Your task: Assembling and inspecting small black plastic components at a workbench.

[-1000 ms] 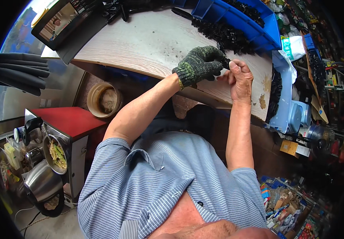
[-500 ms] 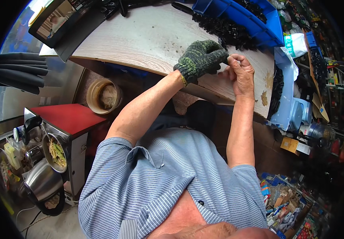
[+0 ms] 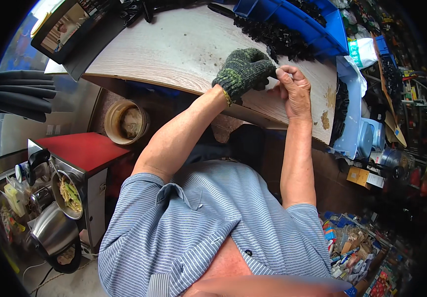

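Note:
My left hand (image 3: 245, 74) wears a dark green and black knitted glove and is held closed over the table's near edge, its fingers curled. Close beside its fingertips is my bare right hand (image 3: 297, 95), with thumb and forefinger pinched together and the other fingers bent. Anything between the fingers is too small or hidden to make out. Just beyond both hands, a heap of small black parts (image 3: 278, 40) lies on the pale wood-grain table (image 3: 169, 54).
A blue bin (image 3: 300, 24) with more black parts stands behind the heap. A screen device (image 3: 67, 29) is at the far left. A light-blue container (image 3: 354, 106) sits right of the table. Below left are a bucket (image 3: 124, 121), a red-topped cabinet (image 3: 82, 151) and a kettle (image 3: 55, 225).
The whole view has shifted slightly. Both hands stay close together in nearly the same pose, and no pick-up or release shows.

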`<state>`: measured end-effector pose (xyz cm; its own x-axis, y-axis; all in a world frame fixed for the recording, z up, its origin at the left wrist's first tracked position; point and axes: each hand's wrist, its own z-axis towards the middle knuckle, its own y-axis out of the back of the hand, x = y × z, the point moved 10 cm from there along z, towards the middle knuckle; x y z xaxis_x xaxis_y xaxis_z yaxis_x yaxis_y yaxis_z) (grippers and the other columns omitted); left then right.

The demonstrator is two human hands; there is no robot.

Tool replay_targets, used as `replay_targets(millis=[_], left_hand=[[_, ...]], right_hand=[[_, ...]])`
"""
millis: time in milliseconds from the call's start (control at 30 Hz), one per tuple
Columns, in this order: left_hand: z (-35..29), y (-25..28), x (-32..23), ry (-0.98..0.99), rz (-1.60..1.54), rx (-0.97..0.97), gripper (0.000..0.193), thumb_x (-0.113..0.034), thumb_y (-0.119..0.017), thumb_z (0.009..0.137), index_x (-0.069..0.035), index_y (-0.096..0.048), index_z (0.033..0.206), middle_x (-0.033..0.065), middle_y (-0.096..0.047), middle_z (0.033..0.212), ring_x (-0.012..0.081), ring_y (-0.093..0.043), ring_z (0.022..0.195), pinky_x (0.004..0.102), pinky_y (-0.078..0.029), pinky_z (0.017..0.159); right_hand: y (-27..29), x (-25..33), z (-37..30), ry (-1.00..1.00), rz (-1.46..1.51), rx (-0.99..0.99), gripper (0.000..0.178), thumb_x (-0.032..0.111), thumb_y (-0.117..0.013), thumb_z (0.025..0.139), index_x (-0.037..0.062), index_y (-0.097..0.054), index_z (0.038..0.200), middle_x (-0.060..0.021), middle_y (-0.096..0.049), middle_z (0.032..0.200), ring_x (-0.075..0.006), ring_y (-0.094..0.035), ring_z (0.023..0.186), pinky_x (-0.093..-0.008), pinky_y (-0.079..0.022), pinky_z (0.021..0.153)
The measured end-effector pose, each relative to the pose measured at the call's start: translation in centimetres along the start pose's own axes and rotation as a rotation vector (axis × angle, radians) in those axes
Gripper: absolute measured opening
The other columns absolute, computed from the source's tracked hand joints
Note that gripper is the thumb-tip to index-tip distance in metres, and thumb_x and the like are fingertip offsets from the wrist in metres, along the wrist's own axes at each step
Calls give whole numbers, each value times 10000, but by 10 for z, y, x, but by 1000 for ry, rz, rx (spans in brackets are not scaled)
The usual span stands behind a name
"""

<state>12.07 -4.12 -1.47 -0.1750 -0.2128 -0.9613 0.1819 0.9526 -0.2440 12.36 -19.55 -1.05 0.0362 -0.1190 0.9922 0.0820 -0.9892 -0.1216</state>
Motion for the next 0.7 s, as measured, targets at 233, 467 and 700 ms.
replay_targets(millis=[233,467,700], left_hand=[[-7,6,-5,-93,-134,-97,233,-208,-696,894,16,-683,953,92,-676,743,142,-630,625,278,-523,571],[-5,-1,-1,-62,-76,-37,229,-193,-699,896,23,-677,971,94,-690,785,146,-645,649,279,-531,576],[-8,-5,-1,-102,-141,-18,219,-188,-691,900,20,-670,966,95,-688,791,145,-640,645,283,-524,570]], right_hand=[[-1,3,3,-85,-138,-37,294,348,-770,860,87,-638,830,53,-432,541,-59,-369,425,-267,-510,483],[-5,0,2,-35,-160,32,380,356,-759,842,98,-564,644,19,-442,488,-85,-434,401,-297,-504,441],[-1,-2,0,-3,-99,26,386,339,-762,830,91,-554,620,-3,-460,478,-97,-453,400,-295,-526,455]])
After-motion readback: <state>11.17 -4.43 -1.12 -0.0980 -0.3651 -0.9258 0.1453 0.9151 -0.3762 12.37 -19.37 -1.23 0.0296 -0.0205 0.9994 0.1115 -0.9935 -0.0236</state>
